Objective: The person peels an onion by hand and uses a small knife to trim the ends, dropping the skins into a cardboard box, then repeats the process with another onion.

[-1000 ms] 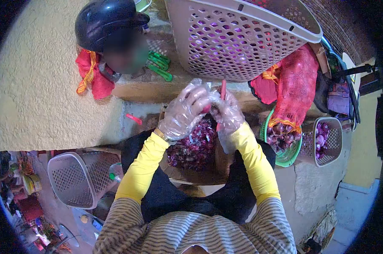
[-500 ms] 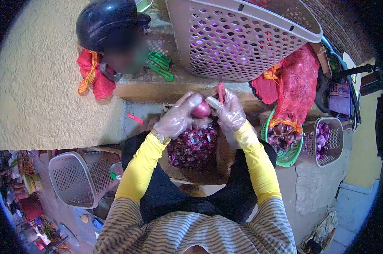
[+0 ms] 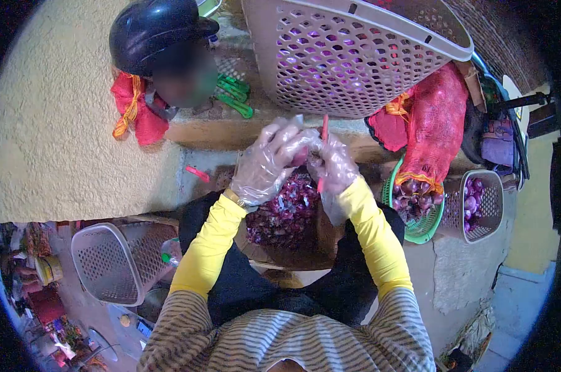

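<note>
In a clear plastic glove, my left hand [image 3: 271, 161] is closed around a red onion [image 3: 300, 157], mostly covered by the fingers. My right hand [image 3: 337, 164], gloved the same way, grips a slim red knife [image 3: 325, 127] that points up past the knuckles; its blade cannot be made out. Both hands meet at the onion. Below them, between my knees, an open carton [image 3: 330, 239] holds a heap of purple onion skins [image 3: 287, 214].
A big perforated basket [image 3: 361, 68] of onions stands ahead. To the right are a red mesh sack [image 3: 438, 118], a green basket [image 3: 438, 226] and a smaller onion basket [image 3: 494, 211]. A dark helmet [image 3: 156, 37], green cutters [image 3: 234, 99] and a grey basket [image 3: 116, 263] lie leftward.
My left hand has turned and its fingers now cover most of the onion. My right hand has drawn closer, with the red knife now upright against the onion's side.
</note>
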The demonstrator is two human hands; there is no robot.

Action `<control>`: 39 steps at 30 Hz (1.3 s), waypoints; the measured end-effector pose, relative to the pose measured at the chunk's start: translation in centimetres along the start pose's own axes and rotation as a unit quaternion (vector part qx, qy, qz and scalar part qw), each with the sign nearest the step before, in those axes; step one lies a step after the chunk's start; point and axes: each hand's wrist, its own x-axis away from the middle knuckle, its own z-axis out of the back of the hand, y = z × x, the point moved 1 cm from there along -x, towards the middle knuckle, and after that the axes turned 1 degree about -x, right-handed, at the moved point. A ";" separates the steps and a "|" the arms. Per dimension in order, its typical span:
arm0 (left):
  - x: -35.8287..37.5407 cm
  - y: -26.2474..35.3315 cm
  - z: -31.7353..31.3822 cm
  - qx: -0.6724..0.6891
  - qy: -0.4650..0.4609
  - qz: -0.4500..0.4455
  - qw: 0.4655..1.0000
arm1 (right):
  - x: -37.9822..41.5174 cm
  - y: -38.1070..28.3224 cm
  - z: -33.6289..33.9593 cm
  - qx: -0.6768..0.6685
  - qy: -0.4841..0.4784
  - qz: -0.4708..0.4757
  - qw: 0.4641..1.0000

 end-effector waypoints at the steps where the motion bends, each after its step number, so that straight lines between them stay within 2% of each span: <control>1: 0.1 -0.1 -0.1 0.000 -0.001 0.000 1.000 | -0.3 0.4 0.5 -0.044 -0.038 -0.047 0.997; 4: 0.1 -0.2 -0.2 0.006 0.008 -0.016 1.000 | -0.3 0.8 0.3 -0.062 0.018 -0.071 0.995; 7: -0.4 0.1 0.5 0.047 0.014 -0.043 0.998 | -0.2 0.9 0.9 0.000 -0.015 -0.040 0.999; 9: -0.6 0.8 1.0 0.190 0.046 0.134 0.972 | 0.0 0.2 0.3 0.018 0.011 -0.013 1.000; 10: -0.4 0.7 0.9 0.213 0.035 0.182 0.959 | 0.1 -0.1 -0.1 0.034 0.036 0.012 0.999; 11: 0.2 0.2 0.5 0.212 0.035 0.182 0.959 | 0.0 0.0 -0.3 0.034 0.035 0.012 0.999; 12: 1.1 -0.7 -0.6 0.498 -0.019 0.304 0.812 | -0.1 0.0 -0.4 0.055 0.049 0.035 0.997; 13: 1.4 -1.0 -1.3 0.723 -0.070 0.388 0.567 | -0.2 0.0 -0.5 0.076 0.062 0.059 0.993; 14: 1.6 -1.3 -1.7 0.750 -0.124 0.388 0.520 | -0.6 0.6 0.1 0.076 0.061 0.058 0.994; 16: 1.9 -1.6 -1.9 0.751 -0.131 0.394 0.514 | -2.0 2.5 2.0 0.122 0.002 0.130 0.984; 18: 2.0 -1.3 -2.1 0.752 -0.138 0.399 0.506 | -2.6 3.8 2.5 0.133 0.014 0.137 0.981; 20: 1.8 -0.4 -2.5 0.688 -0.014 0.411 0.598 | -2.7 4.1 2.6 0.143 0.025 0.144 0.979; 21: 1.6 -0.2 -2.7 0.688 -0.014 0.410 0.599 | -2.4 3.6 2.2 0.114 0.026 0.108 0.987; 22: 1.3 -0.2 -2.6 0.558 0.029 0.347 0.753 | -1.9 2.9 1.7 0.085 0.028 0.071 0.993; 23: 1.0 -0.2 -2.5 0.402 0.071 0.267 0.873 | -1.4 2.2 1.0 0.085 0.029 0.071 0.993; 24: 0.2 0.3 -1.3 0.366 0.089 0.231 0.897 | -0.7 1.5 -0.2 0.055 0.045 0.051 0.996; 25: -0.2 0.2 -0.7 0.366 0.089 0.231 0.897 | -0.3 1.0 -0.9 0.024 0.061 0.030 0.997; 26: -0.4 0.1 -0.1 0.248 0.069 0.142 0.956 | -0.2 0.6 -0.8 0.018 0.052 -0.012 0.998; 27: -0.6 0.0 0.4 0.124 0.047 0.049 0.990 | -0.3 0.9 0.1 0.018 0.052 -0.011 0.998; 29: -0.3 0.1 0.7 0.081 0.013 0.034 0.996 | -1.1 2.6 2.3 -0.040 -0.011 -0.029 0.999; 30: -0.2 0.1 0.7 0.068 -0.007 0.024 0.997 | -1.2 3.3 2.0 0.014 0.020 0.009 1.000; 31: -0.1 0.1 0.7 0.056 -0.028 0.014 0.998 | -1.3 3.5 2.4 0.013 0.020 0.008 1.000; 33: 0.2 -0.1 0.3 0.022 -0.034 -0.004 0.999 | -1.3 3.2 2.4 0.065 -0.046 -0.020 0.997; 34: 0.3 -0.2 0.2 -0.013 -0.040 -0.021 0.999 | -1.3 2.8 2.2 0.065 -0.047 -0.020 0.997; 35: 0.4 -0.3 0.2 -0.013 -0.040 -0.022 0.999 | -1.1 2.4 2.2 0.003 -0.020 -0.048 0.999; 36: 0.4 -0.1 0.6 -0.011 -0.009 -0.021 1.000 | -1.0 2.0 2.0 -0.059 0.008 -0.077 0.995; 38: 0.3 0.2 1.8 -0.009 0.021 -0.022 1.000 | -1.7 1.1 4.0 -0.088 0.023 -0.084 0.992; 39: 0.1 0.2 2.6 0.024 0.073 0.019 0.997 | -2.0 0.7 4.7 -0.115 0.037 -0.089 0.989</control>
